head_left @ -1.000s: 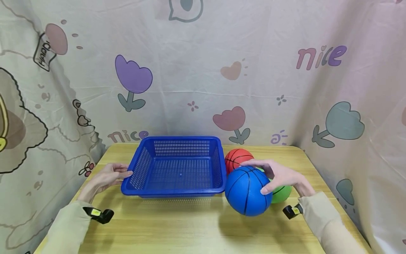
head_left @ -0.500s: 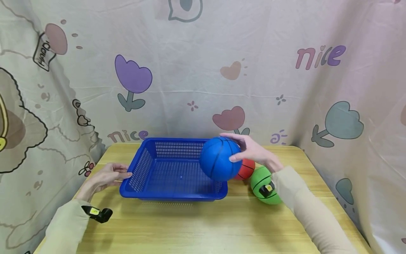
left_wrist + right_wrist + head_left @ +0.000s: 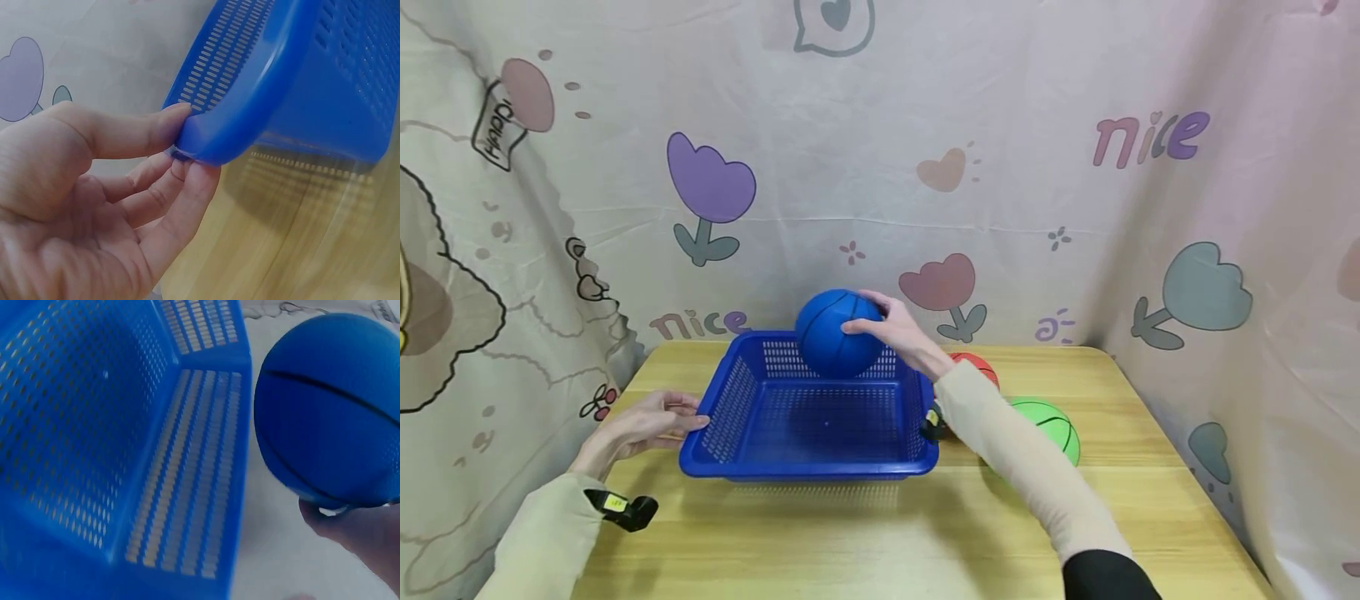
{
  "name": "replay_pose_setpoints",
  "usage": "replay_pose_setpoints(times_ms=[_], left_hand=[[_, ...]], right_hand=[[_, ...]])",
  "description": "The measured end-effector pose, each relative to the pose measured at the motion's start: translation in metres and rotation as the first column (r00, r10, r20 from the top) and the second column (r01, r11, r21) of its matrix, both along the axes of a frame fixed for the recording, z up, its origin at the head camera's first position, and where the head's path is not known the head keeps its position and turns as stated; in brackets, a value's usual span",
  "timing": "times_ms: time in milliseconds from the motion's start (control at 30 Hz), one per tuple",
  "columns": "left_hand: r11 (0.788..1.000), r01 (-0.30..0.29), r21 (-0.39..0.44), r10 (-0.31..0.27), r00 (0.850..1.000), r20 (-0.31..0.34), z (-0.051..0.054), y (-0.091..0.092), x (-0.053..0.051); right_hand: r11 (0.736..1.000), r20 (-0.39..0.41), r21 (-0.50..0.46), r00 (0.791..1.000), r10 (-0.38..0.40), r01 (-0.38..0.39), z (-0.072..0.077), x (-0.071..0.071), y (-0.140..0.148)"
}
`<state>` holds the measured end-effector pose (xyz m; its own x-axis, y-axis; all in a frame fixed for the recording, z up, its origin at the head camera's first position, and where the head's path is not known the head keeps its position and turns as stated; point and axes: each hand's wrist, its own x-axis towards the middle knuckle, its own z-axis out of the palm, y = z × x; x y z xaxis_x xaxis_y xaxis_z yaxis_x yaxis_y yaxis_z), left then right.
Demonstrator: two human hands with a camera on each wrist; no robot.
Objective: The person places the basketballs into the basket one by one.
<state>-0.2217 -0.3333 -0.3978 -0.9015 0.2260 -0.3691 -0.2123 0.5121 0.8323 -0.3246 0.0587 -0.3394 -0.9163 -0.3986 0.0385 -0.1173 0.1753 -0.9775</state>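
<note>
Left grip (image 3: 649, 425) pinches the basket (image 3: 812, 468) at nine o'clock; right grip (image 3: 904, 332) clasps blue ball (image 3: 831, 337) toward twelve, seemingly above it.

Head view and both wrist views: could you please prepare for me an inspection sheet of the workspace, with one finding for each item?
Surface: table with light wood grain.
Job's things: blue basket on the left half; blue ball held at its far side.
Clutter: red ball and green ball right of the basket, both partly hidden by the right sleeve.
Left hand: pinches the basket's left rim.
Right hand: grips the blue ball.
Cables: nothing seen.
Surroundings: pale cloth behind and at both sides, printed with flowers and "nice".
</note>
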Motion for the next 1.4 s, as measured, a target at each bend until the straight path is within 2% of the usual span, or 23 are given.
replay_pose_setpoints(times_ms=[300,500,700,933,1067,1400], left_hand=[[1.0,-0.008,0.022,0.007,1.0,0.024,0.001,0.002,0.0],[1.0,-0.009,0.028,0.008,1.0,0.023,-0.001,0.0,-0.001],[1.0,-0.006,0.015,0.005,1.0,0.017,0.0,-0.001,-0.001],[0.999,0.011,0.035,-0.011,1.0,0.017,0.001,0.003,-0.002],[0.999,0.018,0.041,-0.019,1.0,0.023,0.001,0.005,-0.003],[1.0,0.015,-0.007,-0.015,1.0,0.009,0.001,0.001,-0.002]], right_hand=[[0.999,0.084,0.024,0.995,-0.047,0.046,-0.027,-0.01,-0.055],[0.999,0.104,0.029,0.994,-0.041,0.038,-0.046,-0.016,-0.081],[0.999,0.14,-0.021,0.99,-0.026,0.029,-0.058,-0.018,-0.092],[1.0,0.137,0.008,0.99,0.016,-0.018,-0.069,-0.016,-0.096],[1.0,0.15,0.006,0.989,0.016,-0.017,-0.077,-0.016,-0.098],[1.0,0.14,0.001,0.99,0.027,-0.028,-0.084,-0.012,-0.111]])
